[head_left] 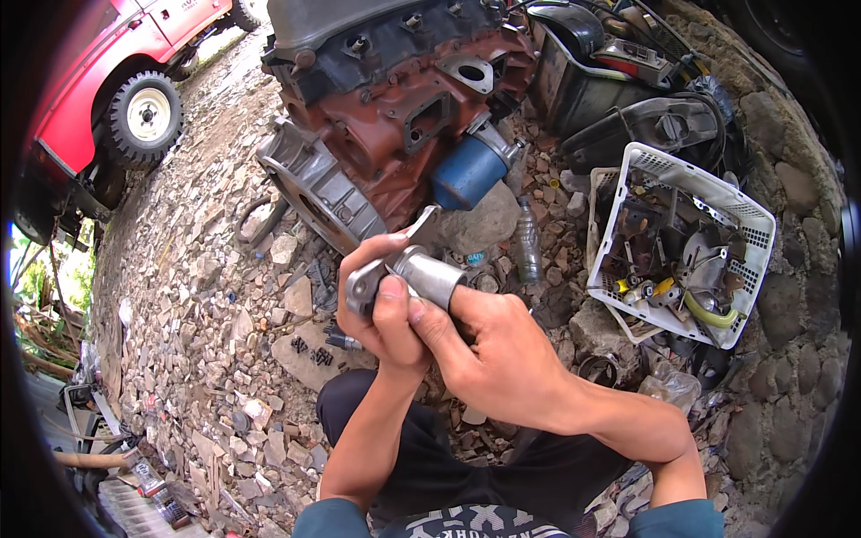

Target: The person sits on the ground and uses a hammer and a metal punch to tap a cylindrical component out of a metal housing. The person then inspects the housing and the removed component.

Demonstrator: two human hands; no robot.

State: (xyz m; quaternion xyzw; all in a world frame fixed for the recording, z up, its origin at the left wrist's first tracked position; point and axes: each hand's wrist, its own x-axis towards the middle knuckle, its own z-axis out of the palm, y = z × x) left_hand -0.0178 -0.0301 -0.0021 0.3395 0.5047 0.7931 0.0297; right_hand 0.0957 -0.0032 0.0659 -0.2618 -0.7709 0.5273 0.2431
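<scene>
A grey metal pipe fitting (432, 276) with a flat, holed flange is held up in front of me. My left hand (386, 323) is closed round the flange end, its thumb pressing on the metal. At the fitting's round, wider end is my right hand (507, 354), with its thumb against the underside and its fingers curled at the rim. Some right fingertips are hidden, so I cannot tell whether one is inside the bore. Just beyond my hands stands a red-brown engine block (354, 139) with a blue oil filter (471, 172) and a bare metal housing (309, 184).
Several small bolts (311, 350) lie on a flat stone at left. A white crate (760, 269) of loose parts stands at right, near a plastic bottle (529, 247) and a black bin (574, 99). Rubble covers the ground. A red vehicle (85, 99) is parked at far left.
</scene>
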